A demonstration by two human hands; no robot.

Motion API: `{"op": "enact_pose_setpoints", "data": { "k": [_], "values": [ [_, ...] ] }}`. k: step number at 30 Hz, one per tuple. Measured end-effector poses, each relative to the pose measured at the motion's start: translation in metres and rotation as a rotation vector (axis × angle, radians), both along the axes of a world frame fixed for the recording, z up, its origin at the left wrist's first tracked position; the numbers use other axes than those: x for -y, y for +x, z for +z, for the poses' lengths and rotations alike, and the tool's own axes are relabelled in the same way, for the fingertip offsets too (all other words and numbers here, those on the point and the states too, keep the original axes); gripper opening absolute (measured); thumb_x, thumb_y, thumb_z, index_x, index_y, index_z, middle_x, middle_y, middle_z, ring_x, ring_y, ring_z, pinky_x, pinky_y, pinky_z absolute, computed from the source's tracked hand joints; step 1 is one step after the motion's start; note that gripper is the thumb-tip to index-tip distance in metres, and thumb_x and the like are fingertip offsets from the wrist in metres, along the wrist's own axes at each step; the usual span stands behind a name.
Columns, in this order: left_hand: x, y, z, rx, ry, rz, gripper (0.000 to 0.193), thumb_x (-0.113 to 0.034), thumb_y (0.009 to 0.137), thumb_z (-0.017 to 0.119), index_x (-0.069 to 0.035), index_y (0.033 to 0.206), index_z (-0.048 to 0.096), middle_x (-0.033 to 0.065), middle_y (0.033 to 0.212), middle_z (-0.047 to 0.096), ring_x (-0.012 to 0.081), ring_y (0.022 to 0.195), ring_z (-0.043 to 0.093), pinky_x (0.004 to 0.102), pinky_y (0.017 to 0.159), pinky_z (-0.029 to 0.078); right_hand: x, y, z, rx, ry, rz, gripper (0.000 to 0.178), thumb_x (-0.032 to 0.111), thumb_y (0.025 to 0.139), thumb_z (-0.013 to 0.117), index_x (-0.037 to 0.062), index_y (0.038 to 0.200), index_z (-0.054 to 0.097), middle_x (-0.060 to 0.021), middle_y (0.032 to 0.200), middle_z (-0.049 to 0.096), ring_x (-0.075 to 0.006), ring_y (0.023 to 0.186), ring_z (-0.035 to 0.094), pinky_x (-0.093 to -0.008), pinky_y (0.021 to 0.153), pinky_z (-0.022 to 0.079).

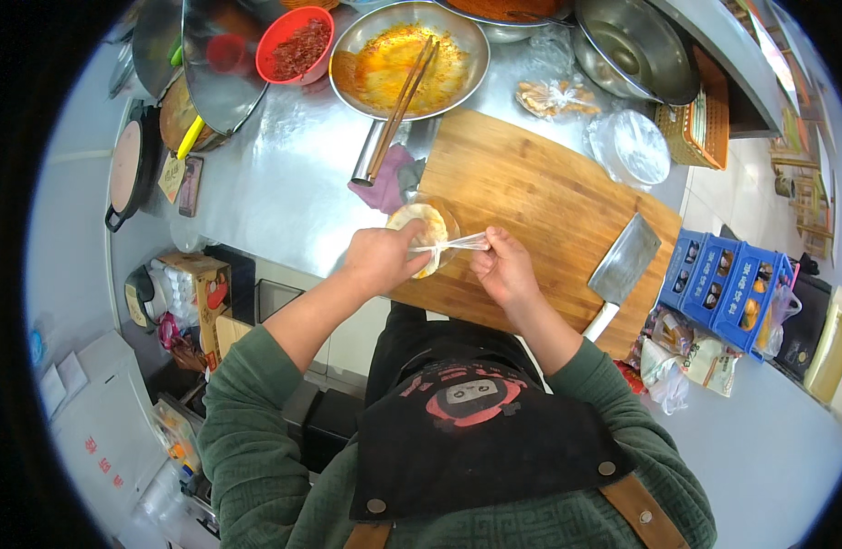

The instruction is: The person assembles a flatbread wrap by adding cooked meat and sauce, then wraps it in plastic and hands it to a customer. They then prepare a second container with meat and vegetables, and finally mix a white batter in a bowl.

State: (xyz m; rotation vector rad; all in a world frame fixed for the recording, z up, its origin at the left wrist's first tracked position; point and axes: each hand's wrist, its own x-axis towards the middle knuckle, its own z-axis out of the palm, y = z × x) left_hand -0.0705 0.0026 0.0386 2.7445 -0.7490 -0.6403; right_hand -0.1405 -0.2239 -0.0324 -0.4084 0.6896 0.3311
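Flatbread (427,214) in clear plastic bag (467,242)

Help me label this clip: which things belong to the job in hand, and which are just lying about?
In hand:
clear bag, neck pinched by the right hand
pale round bread inside it, by the left hand

Apparently just lying about:
cleaver, on the board
chopsticks, across the pan
red bowl
purple cloth

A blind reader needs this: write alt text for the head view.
A person's left hand and right hand grip a clear plastic bag holding pale, round food at the left edge of a wooden cutting board. A cleaver lies on the board's right; beyond are a steel pan with chopsticks and a red bowl.
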Motion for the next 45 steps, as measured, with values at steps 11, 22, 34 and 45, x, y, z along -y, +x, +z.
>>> {"op": "enact_pose_setpoints", "data": {
  "k": [11,22,34,45],
  "values": [
    [-0.003,-0.006,-0.020,0.231,-0.264,-0.096,0.046,-0.045,0.085,0.073,-0.015,0.119,0.067,0.0067,0.059,0.063,0.0258,0.055,0.065,0.0392,0.052,0.051,0.022,0.000,0.003,0.278,-0.333,0.337,0.013,0.016,0.105,0.055,0.0068,0.096,0.055,-0.0046,0.082,0.060,-0.0152,0.066,0.056,-0.0287,0.061,0.047],
    [0.018,-0.015,-0.024,0.183,-0.150,-0.045,0.064,-0.046,0.080,0.077,-0.010,0.131,0.062,0.0093,0.061,0.065,0.0274,0.056,0.066,0.0387,0.054,0.053,0.003,-0.011,0.024,0.444,-0.430,0.317,0.011,0.015,0.105,0.055,0.0065,0.098,0.054,-0.0039,0.087,0.061,-0.0136,0.073,0.061,-0.0279,0.066,0.051],
    [0.027,-0.033,-0.033,0.242,-0.333,0.015,0.043,-0.025,0.080,0.078,-0.011,0.118,0.064,0.0097,0.086,0.062,0.0319,0.079,0.064,0.0436,0.074,0.049,-0.009,-0.010,0.009,0.739,-1.410,0.621,0.016,0.003,0.086,0.066,0.0049,0.098,0.056,-0.0179,0.092,0.062,-0.0347,0.084,0.065,-0.0403,0.072,0.051],
    [0.033,-0.034,-0.037,0.223,-0.342,0.070,0.042,-0.023,0.079,0.079,-0.011,0.116,0.065,0.0100,0.089,0.062,0.0335,0.083,0.063,0.0436,0.076,0.048,0.009,-0.010,-0.010,0.503,-0.818,0.529,0.015,-0.002,0.090,0.067,0.0050,0.099,0.057,0.0027,0.087,0.058,-0.0055,0.079,0.055,-0.0228,0.071,0.047]
  ]
}}
